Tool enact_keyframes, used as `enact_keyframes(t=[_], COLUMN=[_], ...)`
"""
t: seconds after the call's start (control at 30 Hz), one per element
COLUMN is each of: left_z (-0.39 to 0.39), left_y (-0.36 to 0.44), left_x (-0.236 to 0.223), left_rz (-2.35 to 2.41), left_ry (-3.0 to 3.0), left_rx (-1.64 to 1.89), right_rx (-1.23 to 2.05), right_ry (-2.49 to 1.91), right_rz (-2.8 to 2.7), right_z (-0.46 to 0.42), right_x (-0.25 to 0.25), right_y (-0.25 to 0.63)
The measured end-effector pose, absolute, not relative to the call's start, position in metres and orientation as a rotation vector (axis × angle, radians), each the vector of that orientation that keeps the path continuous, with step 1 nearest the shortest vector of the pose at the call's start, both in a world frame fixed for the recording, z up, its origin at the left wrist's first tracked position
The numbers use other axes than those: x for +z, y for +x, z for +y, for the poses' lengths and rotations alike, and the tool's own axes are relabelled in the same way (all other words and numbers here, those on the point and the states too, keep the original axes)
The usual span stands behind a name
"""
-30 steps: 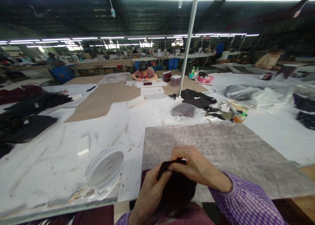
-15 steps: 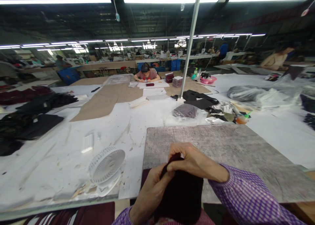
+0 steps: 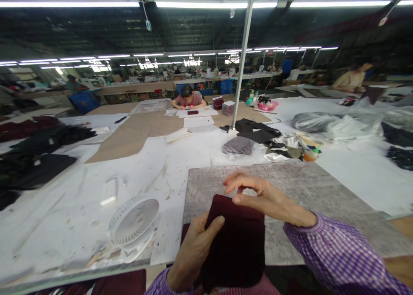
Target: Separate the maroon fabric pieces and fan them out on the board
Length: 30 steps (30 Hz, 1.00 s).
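A dark maroon knit piece [image 3: 237,239] stands upright at the near table edge. My left hand [image 3: 193,252] grips its left side, thumb pressed on the front. My right hand [image 3: 264,198] hovers just above its top right corner, fingers stretched out to the left and apart; whether the fingertips touch the fabric I cannot tell. Both wrists wear purple checked sleeves [image 3: 335,260]. Under the hands lies a grey mottled board [image 3: 306,187].
A small white fan [image 3: 134,222] lies face-up to the left. Dark garments [image 3: 38,157] pile at far left, bagged cloth [image 3: 240,146] and black fabric [image 3: 254,131] behind the board, beside a metal pole [image 3: 240,67]. A person [image 3: 189,98] works at the far end.
My right hand has let go of the top of the maroon piece and lifted, fingers spreading. The fabric, bunched between both hands before, now stands flat and taller in my left hand.
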State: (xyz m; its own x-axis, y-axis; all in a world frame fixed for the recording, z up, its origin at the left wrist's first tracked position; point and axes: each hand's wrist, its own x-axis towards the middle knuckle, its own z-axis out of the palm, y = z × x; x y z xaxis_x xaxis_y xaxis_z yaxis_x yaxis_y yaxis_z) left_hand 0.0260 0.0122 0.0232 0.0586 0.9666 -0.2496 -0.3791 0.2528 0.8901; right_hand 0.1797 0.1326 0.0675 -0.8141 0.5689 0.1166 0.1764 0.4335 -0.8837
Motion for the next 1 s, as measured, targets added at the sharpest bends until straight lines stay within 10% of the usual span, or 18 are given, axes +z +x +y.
enact_keyframes(t=[1.0], left_z=[0.024], left_y=[0.036], left_x=[0.023], left_rz=[1.169], left_ry=[0.967], left_rx=[1.108], right_rx=[1.220], right_ry=[-0.615], right_rz=[-2.350], right_z=[0.129], right_x=[0.054], right_y=[0.178])
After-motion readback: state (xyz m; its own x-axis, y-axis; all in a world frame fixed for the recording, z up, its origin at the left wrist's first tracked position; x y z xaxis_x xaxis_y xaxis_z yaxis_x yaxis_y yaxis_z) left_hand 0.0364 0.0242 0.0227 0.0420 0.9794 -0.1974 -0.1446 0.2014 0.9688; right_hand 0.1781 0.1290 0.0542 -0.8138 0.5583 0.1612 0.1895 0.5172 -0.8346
